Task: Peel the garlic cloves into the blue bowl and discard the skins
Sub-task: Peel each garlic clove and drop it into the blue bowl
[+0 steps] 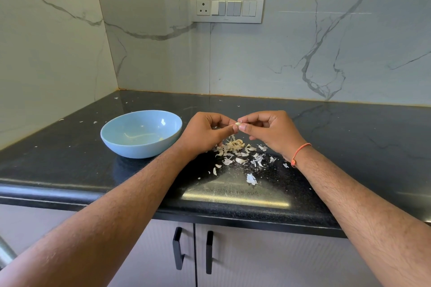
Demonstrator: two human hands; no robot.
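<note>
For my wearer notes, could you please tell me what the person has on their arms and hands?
Both forearms are bare, with no sleeves in view. The right wrist wears a thin orange thread band. The left hand and right hand have no gloves or visible rings.

Black speckled stone countertop [70, 170], glossy, rounded front edge, running into a corner at upper left of the frame. Window glare on the surface at lower centre.

Blue bowl [141, 134] sits directly on it, left of centre, upright.

Heap of garlic skins [235, 150] just right of the bowl at frame centre: tan stringy scraps at the top of the heap, white papery flakes spreading down and right. One larger white flake [251, 179] lies apart, lower. Tiny white flecks scattered toward the back edge and far left.
</note>
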